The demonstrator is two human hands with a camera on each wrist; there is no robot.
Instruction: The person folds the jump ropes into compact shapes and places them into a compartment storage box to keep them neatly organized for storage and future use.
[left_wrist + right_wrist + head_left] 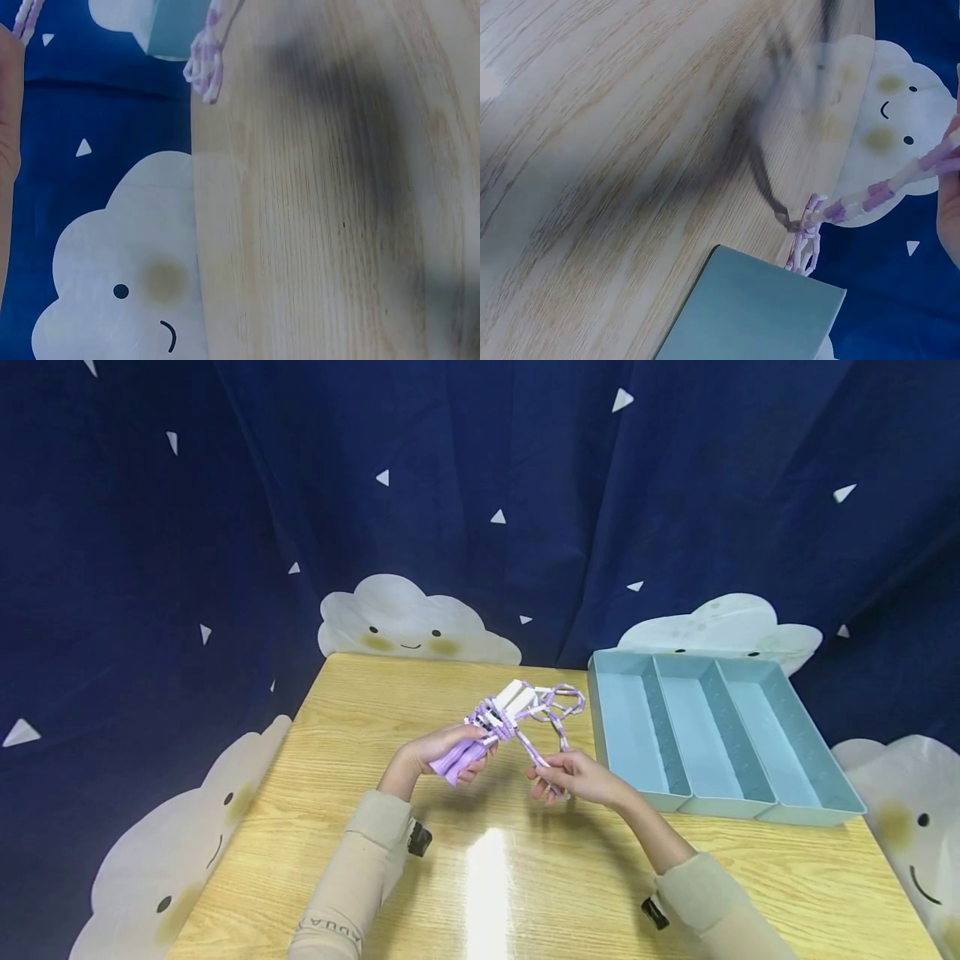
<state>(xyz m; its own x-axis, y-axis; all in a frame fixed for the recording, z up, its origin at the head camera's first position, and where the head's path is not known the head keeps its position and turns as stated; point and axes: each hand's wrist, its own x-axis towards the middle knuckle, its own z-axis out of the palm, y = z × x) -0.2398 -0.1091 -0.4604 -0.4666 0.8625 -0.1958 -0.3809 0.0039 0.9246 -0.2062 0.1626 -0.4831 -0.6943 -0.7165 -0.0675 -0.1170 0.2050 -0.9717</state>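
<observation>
A beaded jump rope (501,720) in purple and white is bundled above the table, its cord wound in several turns around the two handles. My left hand (431,750) grips the bundle by the purple handle ends (454,762); the white ends point up and away. Fingers of my right hand (585,778) pinch a length of the cord to the right of the bundle. Loose loops of cord (570,697) hang out past the white ends. Beaded strands (204,64) show in the left wrist view, and a taut stretch of cord (870,199) crosses the right wrist view.
A light blue tray (678,806) with three long compartments stands at the right rear of the wooden table (360,693), close by my right hand. Behind the table hangs a dark blue curtain (450,543) with white clouds and triangles.
</observation>
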